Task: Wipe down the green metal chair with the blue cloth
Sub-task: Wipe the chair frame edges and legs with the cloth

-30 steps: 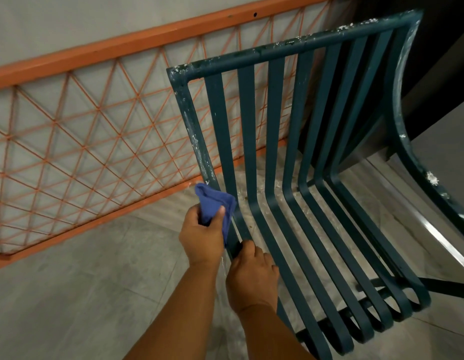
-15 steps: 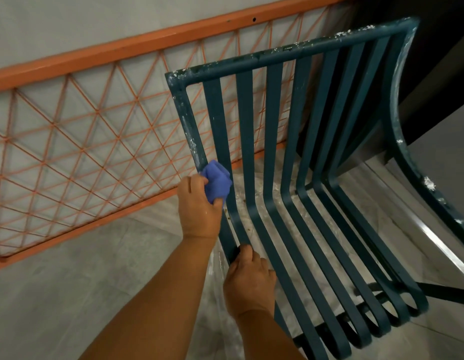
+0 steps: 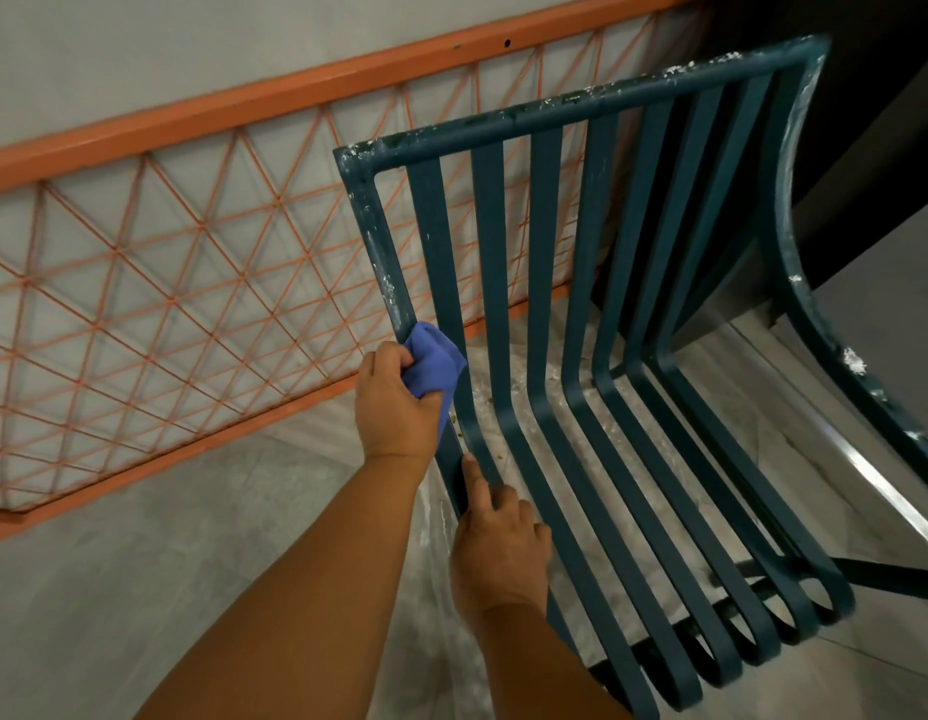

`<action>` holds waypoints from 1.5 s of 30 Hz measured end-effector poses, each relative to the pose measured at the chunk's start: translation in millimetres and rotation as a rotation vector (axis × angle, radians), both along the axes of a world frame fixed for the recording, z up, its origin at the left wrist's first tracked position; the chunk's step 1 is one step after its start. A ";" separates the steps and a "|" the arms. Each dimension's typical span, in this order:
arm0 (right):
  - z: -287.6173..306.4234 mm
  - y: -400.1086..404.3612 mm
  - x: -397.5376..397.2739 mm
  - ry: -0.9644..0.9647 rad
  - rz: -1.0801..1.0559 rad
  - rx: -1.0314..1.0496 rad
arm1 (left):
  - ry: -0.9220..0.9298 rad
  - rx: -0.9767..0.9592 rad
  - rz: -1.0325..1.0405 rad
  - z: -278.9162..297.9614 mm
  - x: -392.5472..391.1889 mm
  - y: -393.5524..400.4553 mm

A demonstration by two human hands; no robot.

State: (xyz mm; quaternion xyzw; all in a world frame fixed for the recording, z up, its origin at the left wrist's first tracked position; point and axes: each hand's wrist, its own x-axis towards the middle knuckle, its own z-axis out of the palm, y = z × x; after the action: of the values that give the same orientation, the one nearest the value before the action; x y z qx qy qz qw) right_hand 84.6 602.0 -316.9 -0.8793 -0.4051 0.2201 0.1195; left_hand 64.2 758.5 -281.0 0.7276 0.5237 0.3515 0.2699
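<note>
The green metal chair [image 3: 597, 314] fills the right half of the view, with vertical slats curving into the seat and white flecks on its frame. My left hand [image 3: 394, 407] grips the bunched blue cloth [image 3: 431, 363] and presses it against the chair's left upright, just above the bend into the seat. Below it, my right hand [image 3: 498, 543] curls around the left edge bar of the seat, thumb lying along the bar.
An orange metal railing [image 3: 192, 283] with a diamond lattice runs behind the chair on the left. Grey floor tiles [image 3: 114, 563] lie below. A dark curved surface [image 3: 867, 148] and a metal strip [image 3: 867, 475] sit at the right.
My left hand has slid the cloth up the left upright from near the seat bend. The right hand has kept its grip on the seat edge.
</note>
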 end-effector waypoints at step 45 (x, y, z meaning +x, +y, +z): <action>-0.7 72.9 17.9 -0.156 -0.048 0.312 | -0.028 0.053 -0.129 5.7 -13.1 16.2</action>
State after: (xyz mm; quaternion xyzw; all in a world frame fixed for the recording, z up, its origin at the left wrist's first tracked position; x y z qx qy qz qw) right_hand 102.5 674.9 -317.5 -0.8740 -0.4213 0.0826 0.2276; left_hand 51.1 774.7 -275.4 0.7618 0.4625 0.3572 0.2797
